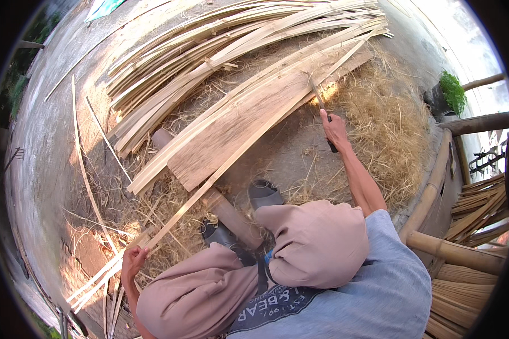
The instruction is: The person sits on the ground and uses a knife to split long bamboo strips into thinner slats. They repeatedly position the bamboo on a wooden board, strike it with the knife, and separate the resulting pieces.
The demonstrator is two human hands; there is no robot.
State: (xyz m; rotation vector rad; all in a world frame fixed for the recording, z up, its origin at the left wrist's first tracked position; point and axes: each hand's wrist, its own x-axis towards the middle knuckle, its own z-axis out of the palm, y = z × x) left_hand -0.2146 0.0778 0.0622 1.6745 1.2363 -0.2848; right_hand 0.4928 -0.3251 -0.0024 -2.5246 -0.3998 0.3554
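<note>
The right hand grips a knife against the far bamboo strip, while the left hand clutches the strip's near end.

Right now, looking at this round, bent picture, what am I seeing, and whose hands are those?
There is no machine here: a person wears a wide fisheye camera on the head, looking down, so straight edges curve. The right hand grips a dark-handled blade set against long pale split bamboo strips. The left hand holds the near end of one thin bamboo strip. Around them lie dry straw-like shavings on grey concrete ground. The person's knees in pinkish-beige trousers and dark sandals fill the lower middle.
</note>
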